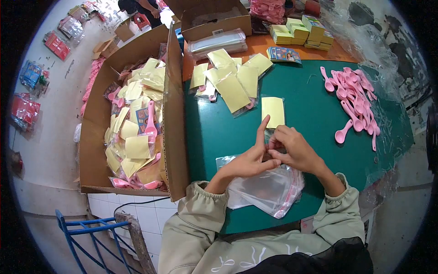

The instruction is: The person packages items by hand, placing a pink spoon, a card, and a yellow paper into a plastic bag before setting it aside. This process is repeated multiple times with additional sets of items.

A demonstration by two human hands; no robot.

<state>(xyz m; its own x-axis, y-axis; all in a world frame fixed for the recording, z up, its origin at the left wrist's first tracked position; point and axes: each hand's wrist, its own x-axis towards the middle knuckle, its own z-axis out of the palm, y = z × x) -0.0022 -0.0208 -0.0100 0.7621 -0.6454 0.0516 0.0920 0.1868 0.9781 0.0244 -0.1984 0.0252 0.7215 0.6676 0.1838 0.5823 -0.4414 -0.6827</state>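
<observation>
A clear plastic bag with a pale yellow card (273, 109) in it lies on the green tabletop, its near end between my hands. My left hand (248, 160) is at that end, index finger stretched upward and thumb out to the right; its other fingers are partly hidden. My right hand (296, 150) is closed in a pinch at the bag's near end, fingertips close to the left thumb. Beneath both hands lies a loose stack of empty clear bags (262, 189) with reddish-edged strips.
Left stands a cardboard box (175, 137) full of bagged cards and pink spoons. Filled bags (232, 80) lie behind my hands. Loose pink spoons (353, 98) are piled right. Card stacks (303, 32) and bundled bags (216, 43) sit at the back; another person (141, 7) is beyond.
</observation>
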